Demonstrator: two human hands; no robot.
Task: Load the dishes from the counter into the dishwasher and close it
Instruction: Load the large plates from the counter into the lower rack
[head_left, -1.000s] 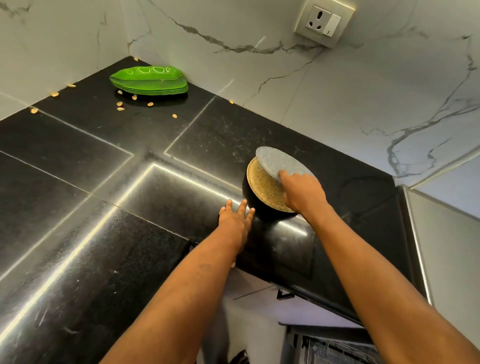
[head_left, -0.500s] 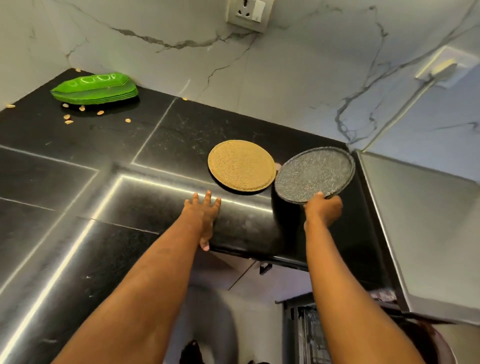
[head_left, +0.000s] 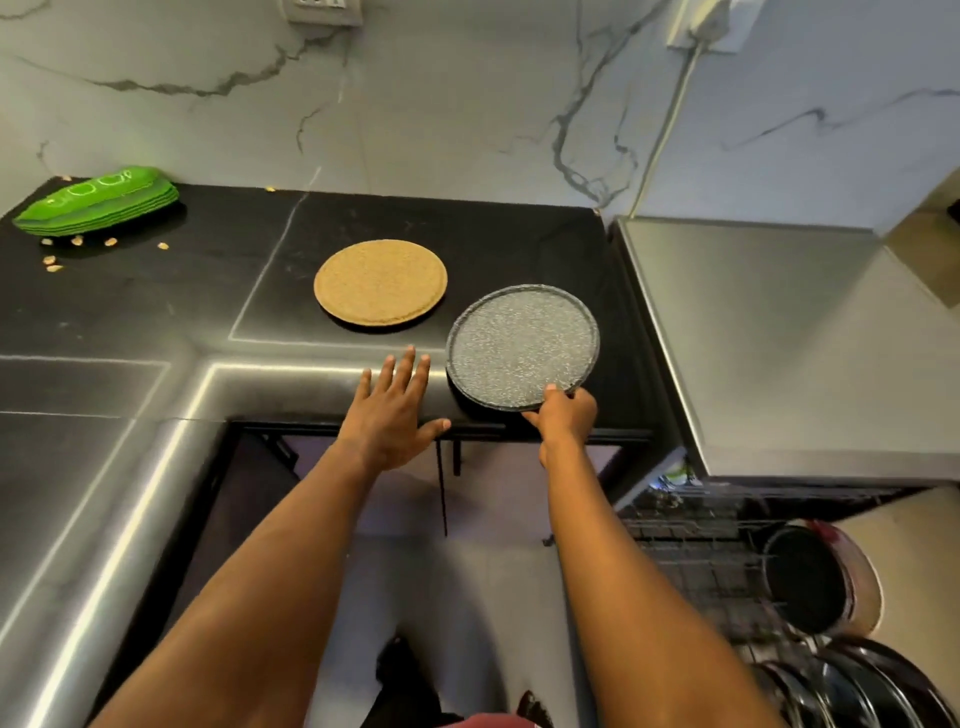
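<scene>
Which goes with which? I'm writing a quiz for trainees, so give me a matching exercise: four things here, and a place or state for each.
1. grey speckled plate
2. tan plate
3. green plates
4. left hand

A. lies flat on the counter
B. pinched at its rim by the right hand
C. fingers spread at the counter's front edge
D. stacked far left, by the wall

Pairs: 1-B, 2-A, 3-D, 4-C

2 round plates before me: the grey plate, dark and speckled white all over, and the tan plate, finely grained. My counter is glossy black stone, the wall white marble veined grey. The stacked green plates show paler green markings. The pan is black, the steel top dull silver.
</scene>
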